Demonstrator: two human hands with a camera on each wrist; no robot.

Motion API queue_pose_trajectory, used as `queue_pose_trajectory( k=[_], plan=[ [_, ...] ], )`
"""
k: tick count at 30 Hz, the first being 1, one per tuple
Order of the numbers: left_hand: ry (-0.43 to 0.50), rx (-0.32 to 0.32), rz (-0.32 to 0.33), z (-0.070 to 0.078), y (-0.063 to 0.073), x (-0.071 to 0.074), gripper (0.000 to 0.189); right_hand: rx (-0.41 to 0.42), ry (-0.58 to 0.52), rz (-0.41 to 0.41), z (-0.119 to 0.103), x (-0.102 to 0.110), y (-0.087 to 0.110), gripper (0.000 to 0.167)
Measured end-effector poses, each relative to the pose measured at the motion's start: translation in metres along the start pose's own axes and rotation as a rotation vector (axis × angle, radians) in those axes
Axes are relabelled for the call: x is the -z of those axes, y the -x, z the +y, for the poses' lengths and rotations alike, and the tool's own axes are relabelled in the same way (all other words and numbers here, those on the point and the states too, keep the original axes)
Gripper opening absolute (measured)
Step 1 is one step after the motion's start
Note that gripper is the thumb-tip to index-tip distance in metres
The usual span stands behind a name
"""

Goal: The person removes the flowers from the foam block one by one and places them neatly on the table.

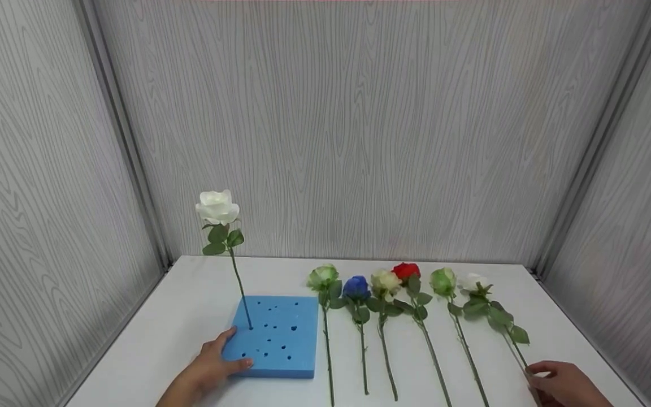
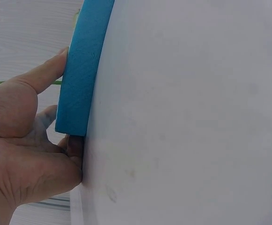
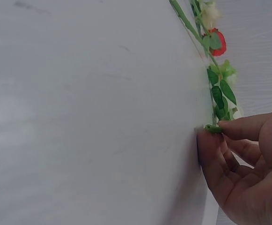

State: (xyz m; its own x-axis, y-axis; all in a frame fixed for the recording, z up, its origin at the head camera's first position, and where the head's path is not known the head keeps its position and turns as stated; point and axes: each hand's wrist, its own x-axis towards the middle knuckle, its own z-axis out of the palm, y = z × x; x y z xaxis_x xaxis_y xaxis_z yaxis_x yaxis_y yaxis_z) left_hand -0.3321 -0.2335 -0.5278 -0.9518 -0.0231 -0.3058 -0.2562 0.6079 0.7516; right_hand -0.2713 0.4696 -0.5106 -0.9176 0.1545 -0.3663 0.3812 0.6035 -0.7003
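My left hand (image 1: 209, 363) holds the near-left corner of a blue foam block (image 1: 304, 342), thumb on its top and fingers along its left side. In the left wrist view the same block (image 2: 82, 65) shows its side face. A white rose (image 1: 217, 208) stands in one of the block's holes, its stem leaning left. At the far right, my right hand (image 1: 565, 384) pinches the lower stem of another white rose (image 1: 474, 281) between thumb and fingers. That rose's head lies toward the back of the white table. The right wrist view shows its green stem end (image 3: 213, 128) at the fingertips.
Between the hands, several roses lie side by side on the table (image 1: 150, 339): a pale green rose (image 1: 323, 277), a blue rose (image 1: 356, 287), a cream rose (image 1: 386, 282), a red rose (image 1: 406, 271) and another green rose (image 1: 443, 281). Grey wood-grain panels (image 1: 337, 130) enclose the table.
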Motion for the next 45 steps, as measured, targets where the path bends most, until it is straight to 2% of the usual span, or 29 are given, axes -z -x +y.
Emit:
queue_pose_trajectory(
  k=[12, 20, 25, 37, 42, 45],
  plan=[
    [0.032, -0.02, -0.006, -0.003, -0.001, 0.0, 0.123, -0.025, 0.088, 0.016, -0.002, -0.001, -0.006, 0.039],
    [0.022, -0.033, -0.01, -0.003, 0.001, 0.001, 0.122, 0.0, 0.162, 0.036, -0.001, -0.004, -0.005, 0.037],
    [0.016, -0.053, -0.014, -0.001, 0.004, 0.002, 0.118, 0.018, 0.17, 0.055, -0.001, -0.006, -0.002, 0.036],
    [0.018, -0.035, -0.014, -0.001, 0.004, 0.002, 0.12, 0.02, 0.167, 0.055, -0.004, -0.004, -0.001, 0.036],
    [0.023, -0.032, -0.015, -0.002, 0.004, 0.002, 0.121, -0.001, 0.17, 0.035, -0.014, -0.001, 0.001, 0.04],
    [0.025, -0.037, -0.015, -0.002, 0.004, 0.002, 0.119, 0.019, 0.168, 0.04, -0.025, -0.002, 0.005, 0.042]
  ],
)
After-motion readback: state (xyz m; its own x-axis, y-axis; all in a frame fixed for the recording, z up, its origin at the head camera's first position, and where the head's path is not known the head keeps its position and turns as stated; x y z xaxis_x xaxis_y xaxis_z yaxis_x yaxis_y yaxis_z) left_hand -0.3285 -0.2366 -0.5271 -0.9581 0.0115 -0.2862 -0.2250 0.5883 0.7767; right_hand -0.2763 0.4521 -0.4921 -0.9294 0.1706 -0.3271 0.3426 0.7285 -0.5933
